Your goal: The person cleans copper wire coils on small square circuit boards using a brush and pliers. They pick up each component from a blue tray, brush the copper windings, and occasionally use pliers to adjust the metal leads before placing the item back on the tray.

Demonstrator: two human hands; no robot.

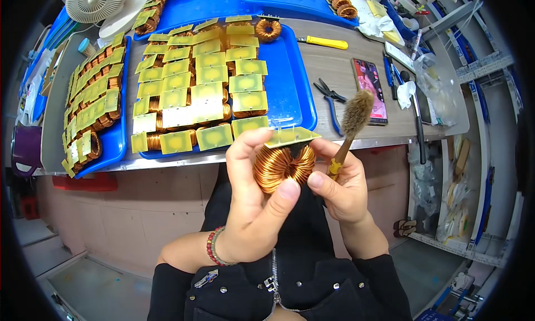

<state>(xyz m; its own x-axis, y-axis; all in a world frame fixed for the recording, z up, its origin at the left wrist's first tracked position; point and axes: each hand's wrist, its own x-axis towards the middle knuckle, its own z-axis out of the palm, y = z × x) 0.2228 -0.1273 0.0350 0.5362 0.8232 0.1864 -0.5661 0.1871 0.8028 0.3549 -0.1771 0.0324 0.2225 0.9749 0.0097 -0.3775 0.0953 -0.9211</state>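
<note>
A copper-wound toroidal coil (283, 168) is held up in front of my chest, near the table's front edge. On top of it sits a small yellow-green board (291, 136) with metal pins standing up. My left hand (251, 201) is closed round the coil, thumb on the near windings and fingers at the board's left edge. A bristle brush (356, 113) stands bristles up in my right hand (345, 193), tilted rightward. The fingers of that hand pinch its yellow-wrapped handle and also rest close against the coil's right side.
A blue tray (298, 92) holds rows of similar coils, boards up; another blue tray (118, 148) stands left. Pliers (332, 106), a yellow-handled knife (326, 42), a phone (370, 90) and a black-handled tool (419, 123) lie on the table. A fan (96, 3) stands back left.
</note>
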